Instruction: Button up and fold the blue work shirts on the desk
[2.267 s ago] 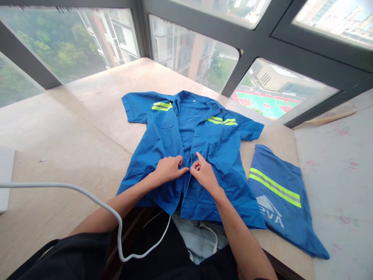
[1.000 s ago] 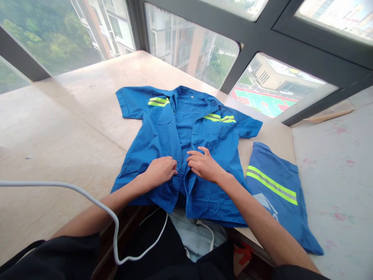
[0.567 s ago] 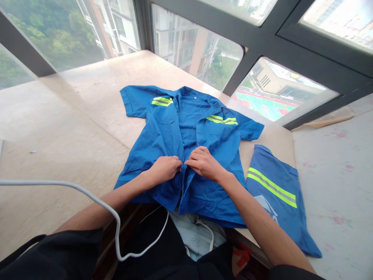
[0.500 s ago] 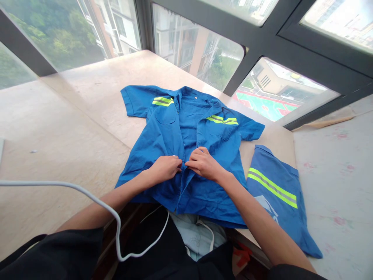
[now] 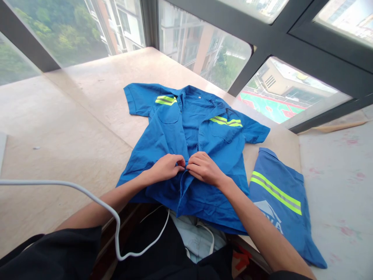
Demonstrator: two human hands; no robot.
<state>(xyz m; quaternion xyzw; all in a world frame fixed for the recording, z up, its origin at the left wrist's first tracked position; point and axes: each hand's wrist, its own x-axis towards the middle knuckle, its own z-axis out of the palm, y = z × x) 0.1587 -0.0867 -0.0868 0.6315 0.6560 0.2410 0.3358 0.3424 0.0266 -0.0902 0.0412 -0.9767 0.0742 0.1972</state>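
Note:
A blue short-sleeved work shirt [image 5: 169,136] with yellow-green and grey reflective stripes lies spread out, its collar away from me. Its front is open at the top. My left hand [image 5: 167,166] pinches the front edge on the left side. Close beside it, my right hand [image 5: 205,168] grips the opposite front edge, and the fingertips of both hands almost meet at the middle of the shirt. Any button between the fingers is hidden. Below the hands, the lower front edges hang loosely toward me.
A folded blue garment [image 5: 276,190] with a reflective stripe and pale print lies to the right. The beige stone sill [image 5: 72,128] carries both. A white cable [image 5: 96,199] loops across the left foreground. Grey-framed windows [image 5: 151,27] stand behind; a floral wall [image 5: 344,186] is at right.
My fingertips have come closer together, bringing the two front edges toward each other. My left thumb and fingers have shifted slightly. The view has moved a little.

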